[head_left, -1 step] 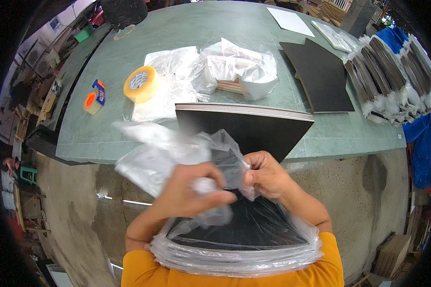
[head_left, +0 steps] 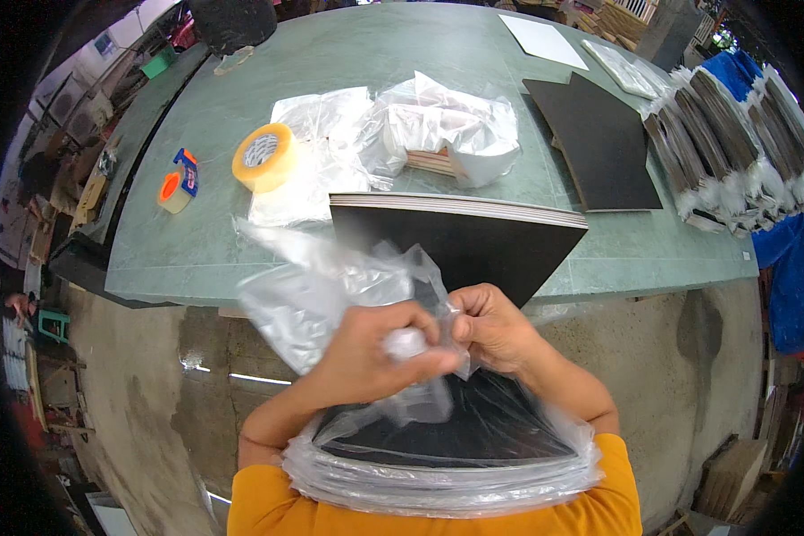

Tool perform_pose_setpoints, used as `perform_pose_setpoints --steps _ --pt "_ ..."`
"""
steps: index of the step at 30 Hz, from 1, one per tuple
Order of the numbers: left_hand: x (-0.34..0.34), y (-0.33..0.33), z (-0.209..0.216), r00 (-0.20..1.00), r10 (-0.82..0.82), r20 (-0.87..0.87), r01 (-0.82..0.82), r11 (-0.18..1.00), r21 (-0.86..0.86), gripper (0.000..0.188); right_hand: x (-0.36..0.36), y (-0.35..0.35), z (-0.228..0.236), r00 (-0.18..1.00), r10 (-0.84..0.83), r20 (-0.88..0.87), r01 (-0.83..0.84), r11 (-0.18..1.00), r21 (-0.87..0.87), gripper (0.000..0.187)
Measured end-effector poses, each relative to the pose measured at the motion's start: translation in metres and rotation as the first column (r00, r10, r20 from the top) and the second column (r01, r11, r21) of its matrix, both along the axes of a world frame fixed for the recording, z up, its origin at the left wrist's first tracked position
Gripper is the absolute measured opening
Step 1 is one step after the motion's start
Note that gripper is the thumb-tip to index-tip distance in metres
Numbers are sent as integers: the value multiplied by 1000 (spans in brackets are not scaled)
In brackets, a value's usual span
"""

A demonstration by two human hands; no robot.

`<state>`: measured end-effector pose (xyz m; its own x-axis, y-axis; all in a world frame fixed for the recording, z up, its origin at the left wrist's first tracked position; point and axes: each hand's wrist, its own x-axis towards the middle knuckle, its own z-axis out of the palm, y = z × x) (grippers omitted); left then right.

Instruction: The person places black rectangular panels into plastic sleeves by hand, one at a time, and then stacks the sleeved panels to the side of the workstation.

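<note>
A green table [head_left: 214, 255] is spanning the upper half of the frame, its near edge running across the middle; a wide tape roll [head_left: 282, 171] is lying on loose clear bags [head_left: 308, 165] left of centre, and a small tape dispenser [head_left: 177, 189] is sitting farther left; black boards [head_left: 598, 147] are resting at upper right, beside bundles [head_left: 701, 134] in plastic, with blue sheeting [head_left: 786, 308] hanging below them; a damp-looking concrete floor [head_left: 643, 375] is showing beneath, with a green stool [head_left: 54, 326] standing at the left edge; a stack of black panels [head_left: 473, 241] is leaning at the table's near edge, mid-frame; at centre, the clear plastic [head_left: 286, 308] is bunching between the hands, the left hand [head_left: 371, 357], blurred, curling around it, the right hand [head_left: 494, 329] pinching it; a plastic-wrapped black stack [head_left: 456, 429] is lying below them.
</note>
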<state>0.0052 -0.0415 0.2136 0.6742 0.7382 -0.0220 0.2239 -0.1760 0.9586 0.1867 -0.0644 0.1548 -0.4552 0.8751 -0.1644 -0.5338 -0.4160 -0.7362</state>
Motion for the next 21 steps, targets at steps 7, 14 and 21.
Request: perform_pose_setpoints --steps 7,14,21 --pt "-46 32 -50 975 209 -69 -193 963 188 10 21 -8 -9 966 -92 -241 89 996 -23 27" --pt "-24 3 0 906 383 180 -419 747 516 23 9 -16 18 858 -299 417 20 831 556 13" --pt "-2 -2 8 963 -209 171 201 977 65 17 16 -10 58 733 -572 369 -58 488 871 24"
